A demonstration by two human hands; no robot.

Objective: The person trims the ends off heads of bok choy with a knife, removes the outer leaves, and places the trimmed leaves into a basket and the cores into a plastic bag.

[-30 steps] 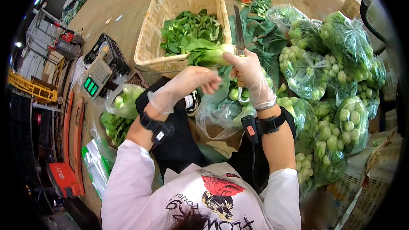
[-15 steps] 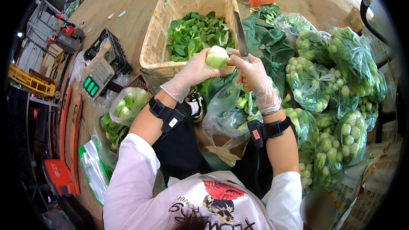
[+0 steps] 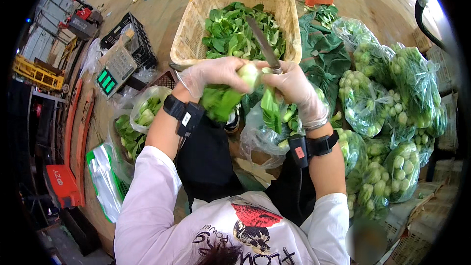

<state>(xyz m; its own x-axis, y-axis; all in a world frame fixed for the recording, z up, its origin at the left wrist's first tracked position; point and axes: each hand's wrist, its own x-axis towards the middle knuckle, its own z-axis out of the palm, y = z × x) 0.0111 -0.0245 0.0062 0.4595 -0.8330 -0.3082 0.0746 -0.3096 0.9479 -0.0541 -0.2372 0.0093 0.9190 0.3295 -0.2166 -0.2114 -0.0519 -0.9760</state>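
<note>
near the basket (image 3: 188,32), the left hand (image 3: 222,73) grips a cabbage (image 3: 248,73); the right hand (image 3: 292,84) clasps knife (image 3: 264,44) and leaf (image 3: 271,110). the knife should point away from fingers.

The left hand (image 3: 221,74) holds a leafy green (image 3: 223,101), the right hand (image 3: 293,87) a knife (image 3: 264,42).

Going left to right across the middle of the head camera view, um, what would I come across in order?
Yellow metal frame → long red bars → digital scale → left gloved hand → white bok choy base → right gloved hand → bagged bok choy.
</note>
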